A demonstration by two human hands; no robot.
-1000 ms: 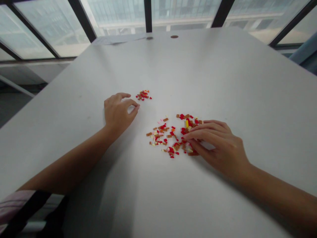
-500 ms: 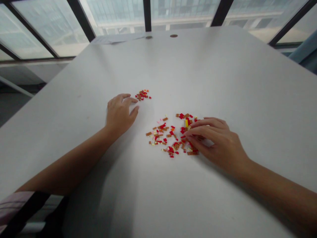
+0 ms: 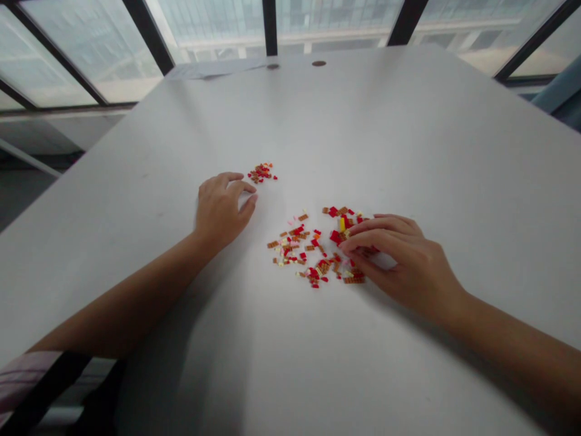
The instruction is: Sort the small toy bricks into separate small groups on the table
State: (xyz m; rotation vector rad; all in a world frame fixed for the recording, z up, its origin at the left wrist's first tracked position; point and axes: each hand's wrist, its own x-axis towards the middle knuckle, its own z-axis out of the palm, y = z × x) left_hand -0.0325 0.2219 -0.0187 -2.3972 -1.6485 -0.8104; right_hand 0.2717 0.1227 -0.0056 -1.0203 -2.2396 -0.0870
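Observation:
Over the right side of a spread of small toy building bricks (image 3: 296, 237), my right hand (image 3: 402, 260) is lowered with thumb and index finger pinched together. A red brick (image 3: 335, 237) lies right by its fingertips; whether the pinch holds a piece is too small to tell. A yellow brick (image 3: 342, 224) shows just above, and the hand hides part of the spread. My left hand (image 3: 221, 209) rests on the table with fingers loosely curved and thumb apart, holding nothing. Just beyond its fingertips is a smaller pile of red, brown and orange pieces (image 3: 261, 174).
The white table (image 3: 281, 357) stretches away to a row of windows with dark frames (image 3: 270, 27). Flat paper (image 3: 204, 72) lies at the far left edge, near two round holes (image 3: 318, 63) in the tabletop. Something blue (image 3: 560, 91) stands beyond the right edge.
My right hand has shifted slightly to the right, and the red brick by its fingertips shows more fully. My left hand has edged a little to the right.

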